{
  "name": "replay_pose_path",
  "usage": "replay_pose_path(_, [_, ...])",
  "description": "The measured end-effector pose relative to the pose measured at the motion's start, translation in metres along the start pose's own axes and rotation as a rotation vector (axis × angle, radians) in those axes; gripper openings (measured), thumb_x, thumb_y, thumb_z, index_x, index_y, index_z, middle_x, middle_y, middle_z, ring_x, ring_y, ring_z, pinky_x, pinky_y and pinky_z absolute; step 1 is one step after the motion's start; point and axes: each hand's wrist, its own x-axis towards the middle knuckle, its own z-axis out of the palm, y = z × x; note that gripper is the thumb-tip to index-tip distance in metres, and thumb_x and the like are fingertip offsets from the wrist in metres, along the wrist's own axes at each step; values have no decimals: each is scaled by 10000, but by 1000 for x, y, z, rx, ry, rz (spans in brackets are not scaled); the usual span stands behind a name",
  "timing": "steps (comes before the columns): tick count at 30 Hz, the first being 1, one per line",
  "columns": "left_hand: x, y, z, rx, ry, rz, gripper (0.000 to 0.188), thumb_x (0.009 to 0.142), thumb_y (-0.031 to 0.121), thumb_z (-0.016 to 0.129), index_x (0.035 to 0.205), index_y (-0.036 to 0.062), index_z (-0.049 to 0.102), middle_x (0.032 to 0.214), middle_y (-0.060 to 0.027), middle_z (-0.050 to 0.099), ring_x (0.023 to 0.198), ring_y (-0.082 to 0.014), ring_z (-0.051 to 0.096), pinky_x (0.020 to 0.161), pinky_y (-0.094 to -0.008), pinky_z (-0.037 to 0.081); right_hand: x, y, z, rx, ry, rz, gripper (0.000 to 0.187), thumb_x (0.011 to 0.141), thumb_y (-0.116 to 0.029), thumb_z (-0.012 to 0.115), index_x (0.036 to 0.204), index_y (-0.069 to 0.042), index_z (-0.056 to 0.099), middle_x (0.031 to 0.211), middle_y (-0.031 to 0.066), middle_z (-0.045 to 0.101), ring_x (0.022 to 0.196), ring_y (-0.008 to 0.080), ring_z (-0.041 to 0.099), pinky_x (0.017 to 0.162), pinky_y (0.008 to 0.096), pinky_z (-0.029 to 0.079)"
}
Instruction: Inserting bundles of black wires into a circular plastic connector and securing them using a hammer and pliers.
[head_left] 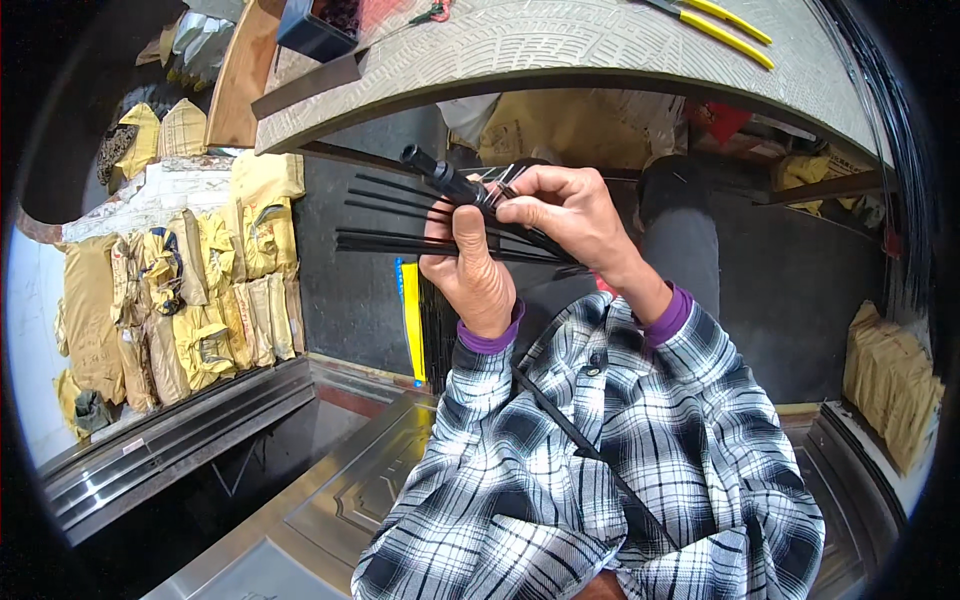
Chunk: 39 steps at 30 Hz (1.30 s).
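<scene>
Over my lap, my left hand is wrapped round a bundle of thin black rods, its thumb pointing up. The rods look like umbrella ribs; they fan out to the left. A short black ribbed tube slants up and left from among them, its round end facing away from me. At the tube's near end, my right hand is closed, thumb and forefinger pinching at the rods where they meet it. A few thin pale wires show beside those fingertips. The exact piece under the right fingers is hidden.
Ahead stands a table with a patterned grey cover, bearing yellow-handled pliers and a dark blue box. Long black rods hang at its right end. Yellow packed sacks stand at left, folded brown sacks at right.
</scene>
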Motion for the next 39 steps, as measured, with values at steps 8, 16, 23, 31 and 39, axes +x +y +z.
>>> replay_pose_path(8, [-3,-1,-6,87,-71,-5,399,861,364,551,1024,2,512,965,-70,552,877,-144,529,809,-278,423,-8,6,12,307,18,25,161,715,-8,694,804,14,562,952,35,574,829,70,526,659,203,453])
replay_pose_path(16, [-3,-8,-11,-66,-8,-90,358,843,329,593,1013,25,512,954,-35,530,805,-105,500,754,-256,410,-14,7,13,115,74,-86,154,703,-65,720,782,-2,602,763,-2,532,665,48,487,564,188,390])
replay_pose_path(23, [-4,-6,-12,-88,-12,-109,340,842,314,598,1005,27,516,952,-35,539,816,-106,501,764,-260,409,-12,10,9,62,42,-201,135,721,-56,704,836,-9,651,776,12,563,689,63,520,573,203,412])
replay_pose_path(31, [-5,-4,-7,-76,-21,-100,337,842,307,599,1010,26,514,955,-37,540,816,-100,499,759,-254,410,-17,9,6,122,61,-115,158,701,-7,695,855,6,660,792,65,615,732,107,564,643,218,451])
replay_pose_path(39, [-7,-4,-8,-102,-3,-129,340,843,302,600,1020,27,508,952,-37,531,806,-99,489,752,-255,405,-18,8,16,-70,154,-302,141,689,0,694,823,13,651,760,78,613,703,122,574,622,226,452])
